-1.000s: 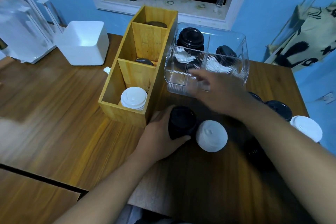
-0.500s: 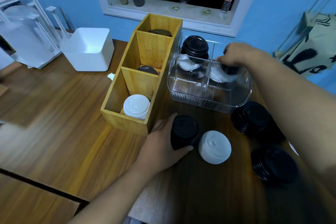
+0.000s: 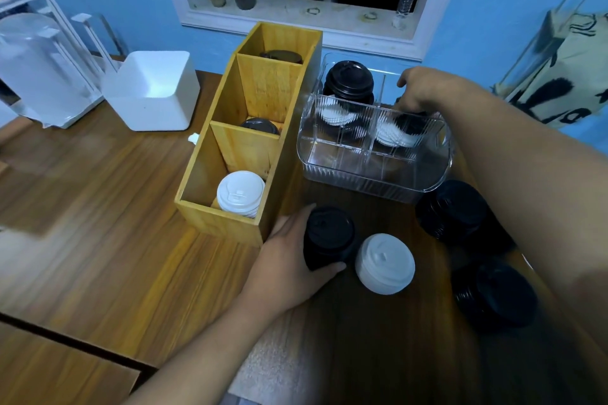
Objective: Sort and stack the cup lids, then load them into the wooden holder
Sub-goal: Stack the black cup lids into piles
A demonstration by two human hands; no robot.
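- The left hand (image 3: 286, 260), at lower centre, grips a short stack of black plastic cup lids (image 3: 329, 237) standing on the brown wooden table (image 3: 98, 207), thumb on the near side and fingers on the far side.
- This hand lies just beside the near right corner of the three-compartment wooden holder (image 3: 230, 154). Only a thin strip of table shows between them.
- A stack of white domed lids (image 3: 385, 263) stands just right of the held stack, almost touching it.
- The right hand (image 3: 424, 92) reaches over the far rim of the clear ribbed plastic bin (image 3: 371, 181), fingers dipping towards black lids (image 3: 411, 123) in its right section. Whether they pinch one cannot be told.
- The holder's near compartment holds a white lid stack (image 3: 240, 194), and the other two each show a dark lid.
- A narrow gap separates the holder from the bin.
- Two more black lid stacks (image 3: 454, 207) (image 3: 493, 293) sit at right, near the forearm.
- Broad wood grain spreads left of the holder, and the table's near edge crosses the lower left.
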